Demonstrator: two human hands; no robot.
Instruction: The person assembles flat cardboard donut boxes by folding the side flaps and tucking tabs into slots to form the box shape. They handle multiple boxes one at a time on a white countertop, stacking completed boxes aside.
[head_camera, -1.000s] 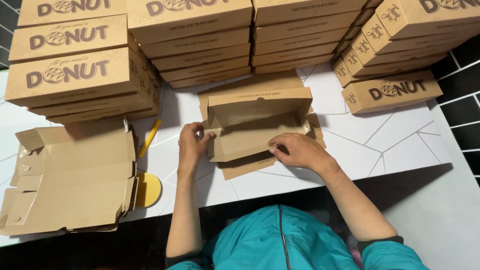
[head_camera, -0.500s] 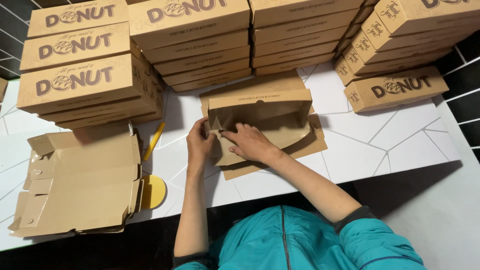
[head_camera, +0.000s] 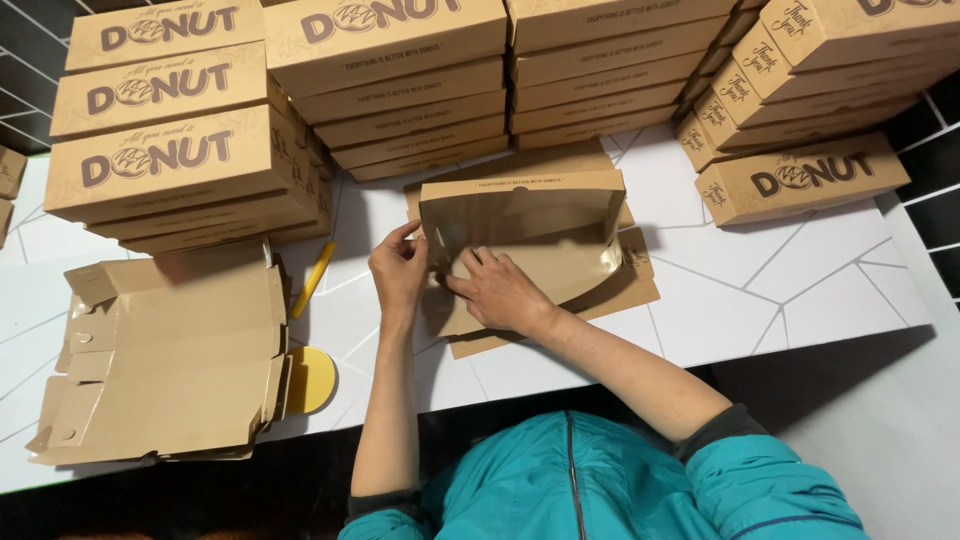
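At the centre of the frame a half-folded cardboard box lies on the white surface, its long axis running left to right. The left hand pinches the box's left side flap between its fingers; the right hand, fingers spread, presses down just inside that same corner.

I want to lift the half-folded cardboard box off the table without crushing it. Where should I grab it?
Probably by the upright back wall of the half-folded box, pinched at its top edge from above at the free right end. That wall stands stiff, while the left hand and right hand crowd the left corner, and the front flaps lie flat and loose.
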